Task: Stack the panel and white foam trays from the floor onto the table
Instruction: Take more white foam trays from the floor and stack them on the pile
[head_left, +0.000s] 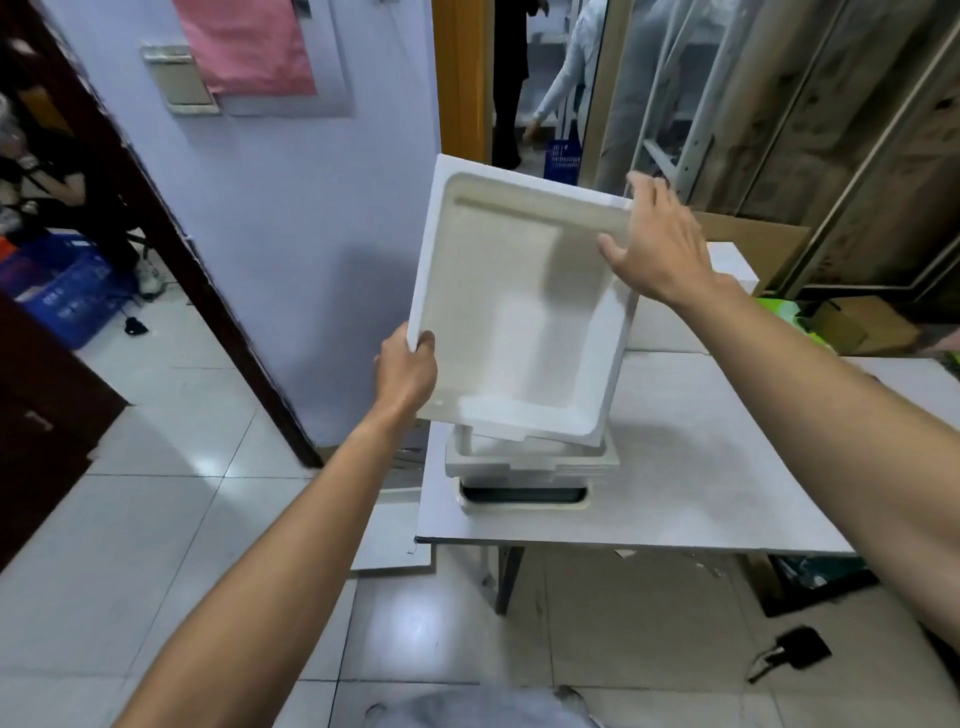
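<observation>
Overhead, left hand (406, 371) and right hand (662, 244) grip foam tray (524, 312) (tilted); stack (524, 467) below.

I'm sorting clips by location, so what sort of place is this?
Probably a storeroom or small workshop rather than a home: slotted metal shelving, a blue plastic crate, and cardboard behind the table, where the left hand and right hand hold a white foam tray.
</observation>
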